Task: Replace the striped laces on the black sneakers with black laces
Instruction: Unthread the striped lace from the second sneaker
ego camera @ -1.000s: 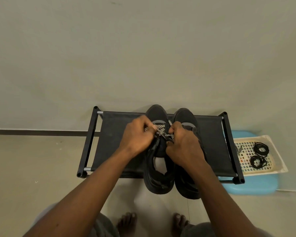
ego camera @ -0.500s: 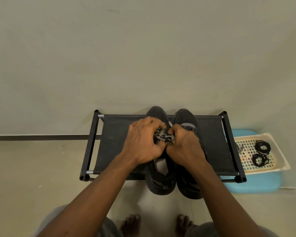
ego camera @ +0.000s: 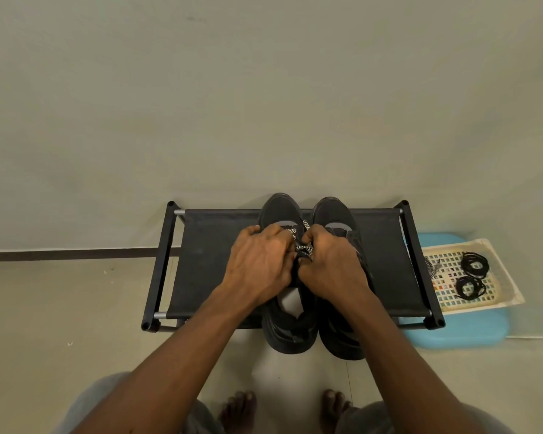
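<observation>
Striped lace (ego camera: pixel 304 249) atop one black sneaker (ego camera: pixel 279 208) — left hand (ego camera: pixel 257 264) and right hand (ego camera: pixel 329 267) pinch it.

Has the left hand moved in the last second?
Yes. Judged against the rack, the left hand has slid rightward over the left sneaker, closing on the right hand at the striped lace.

Domestic interior, likely an entryway, plain pale painted wall (ego camera: pixel 264 89), dark skirting strip (ego camera: pixel 60 255) meeting beige tiled floor (ego camera: pixel 60 308), low black metal-and-fabric shoe rack (ego camera: pixel 207 261) carrying black sneakers (ego camera: pixel 279 208), light-blue plastic stool (ego camera: pixel 461 335) beside it, person's bare feet (ego camera: pixel 237 413) on the floor.
</observation>
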`<control>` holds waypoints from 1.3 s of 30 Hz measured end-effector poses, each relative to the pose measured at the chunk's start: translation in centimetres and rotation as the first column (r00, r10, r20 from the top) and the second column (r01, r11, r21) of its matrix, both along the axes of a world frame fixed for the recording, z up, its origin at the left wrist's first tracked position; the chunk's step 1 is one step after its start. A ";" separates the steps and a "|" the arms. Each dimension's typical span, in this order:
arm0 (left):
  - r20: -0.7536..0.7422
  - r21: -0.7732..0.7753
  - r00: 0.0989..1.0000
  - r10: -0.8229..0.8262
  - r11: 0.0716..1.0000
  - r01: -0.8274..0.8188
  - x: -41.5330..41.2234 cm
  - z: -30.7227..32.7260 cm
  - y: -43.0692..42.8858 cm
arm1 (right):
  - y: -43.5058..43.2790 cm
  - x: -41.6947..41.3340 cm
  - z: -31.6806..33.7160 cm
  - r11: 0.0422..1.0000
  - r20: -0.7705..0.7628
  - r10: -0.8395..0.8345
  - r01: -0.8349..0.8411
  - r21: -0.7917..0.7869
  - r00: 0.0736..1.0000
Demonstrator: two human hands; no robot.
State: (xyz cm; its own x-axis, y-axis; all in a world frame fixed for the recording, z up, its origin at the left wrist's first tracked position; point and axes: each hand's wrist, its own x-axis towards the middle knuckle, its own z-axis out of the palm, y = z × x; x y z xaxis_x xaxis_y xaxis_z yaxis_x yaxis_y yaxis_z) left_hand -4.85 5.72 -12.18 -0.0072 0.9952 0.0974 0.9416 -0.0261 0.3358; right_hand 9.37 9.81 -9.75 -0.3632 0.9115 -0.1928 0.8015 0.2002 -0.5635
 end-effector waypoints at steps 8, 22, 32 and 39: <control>0.473 -0.121 0.843 0.254 0.967 -0.223 -1.7 -0.7 0.7 | 0.1 0.1 -0.5 1.000 0.006 0.003 -0.003 0.014 1.000; 0.870 -0.473 -0.007 0.493 0.830 -0.296 -0.9 1.0 1.3 | 0.4 0.4 -0.9 0.999 0.001 -0.044 0.044 -0.017 0.999; 0.109 -0.149 0.988 0.113 0.984 -0.096 0.0 1.1 0.1 | 0.4 0.2 -1.0 0.999 0.028 -0.051 0.052 -0.015 0.998; 0.402 -0.449 0.857 0.323 0.885 -0.123 -0.2 0.5 0.5 | 0.2 0.2 -0.9 0.999 0.046 -0.043 0.043 -0.015 0.998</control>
